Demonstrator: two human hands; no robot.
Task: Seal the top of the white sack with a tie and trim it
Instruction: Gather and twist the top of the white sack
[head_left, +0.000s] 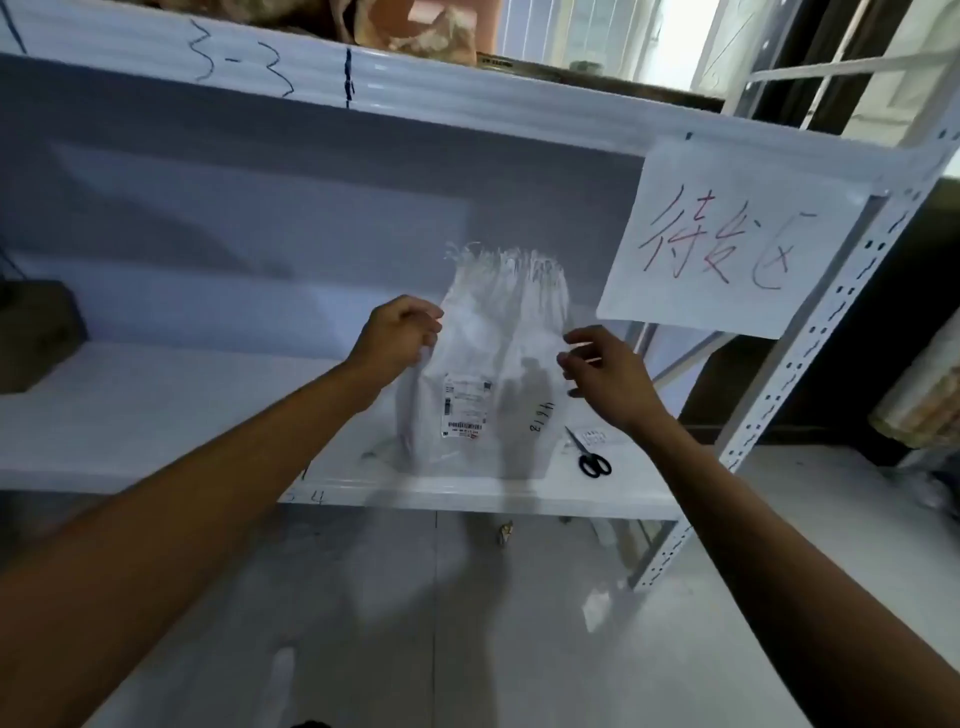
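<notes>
A white woven sack (488, 364) stands upright on the white shelf (156, 415), its frayed top edge pointing up. A shipping label and handwritten digits mark its front. My left hand (400, 332) pinches the sack's upper left edge. My right hand (602, 369) hovers at the upper right edge with fingers spread, at or just off the fabric. Black-handled scissors (589, 452) lie on the shelf to the right of the sack. Thin pale strands, perhaps ties, lie on the shelf by the sack's left base (382, 447); they are too blurred to tell.
A paper sign (727, 239) with red writing hangs from the upper shelf beam at right. A perforated white upright (810, 322) bounds the shelf's right side. A dark box (31, 338) sits at the far left. Grey floor lies below.
</notes>
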